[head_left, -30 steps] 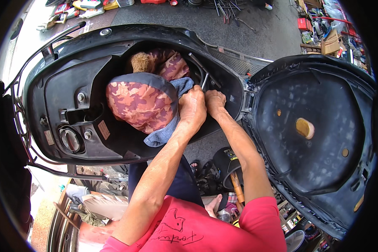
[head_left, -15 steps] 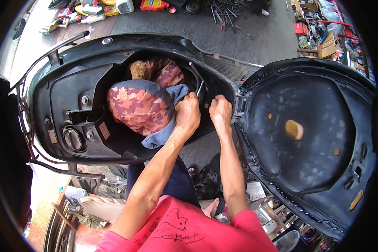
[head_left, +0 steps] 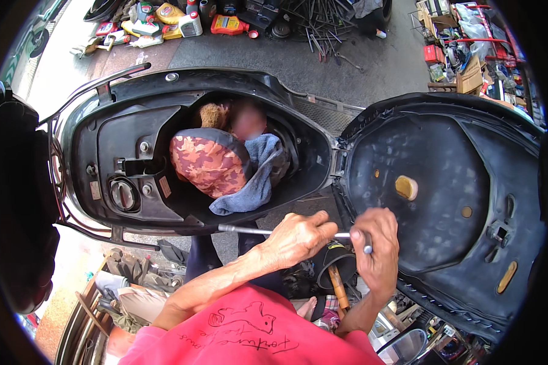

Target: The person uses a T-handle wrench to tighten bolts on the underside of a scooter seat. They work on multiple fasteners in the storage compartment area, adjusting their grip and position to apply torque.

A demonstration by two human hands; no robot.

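A long metal T-handle socket wrench (head_left: 256, 230) lies roughly level across my front, below the scooter's storage bay (head_left: 298, 182). My left hand (head_left: 301, 237) is closed round its shaft. At its right end my right hand (head_left: 379, 252) grips the handle, fingers slightly blurred. Inside the bay sit a pink and maroon camouflage fabric bundle (head_left: 207, 163), a blue-grey cloth (head_left: 249, 188) draped over its right side, and a brown bristly tuft (head_left: 210, 115) behind. Neither hand touches these.
The black scooter seat (head_left: 426, 182) is flipped over to the right on its hinge (head_left: 340, 159). A metal rear rack (head_left: 58, 182) rims the left end. Oil bottles (head_left: 189, 24), a pile of metal rods (head_left: 323, 30) and boxes (head_left: 433, 55) lie beyond the scooter.
Both hands have come out of the bay and back toward my body, bringing the wrench with them. The view has shifted, so the scooter sits slightly lower and its body further right.
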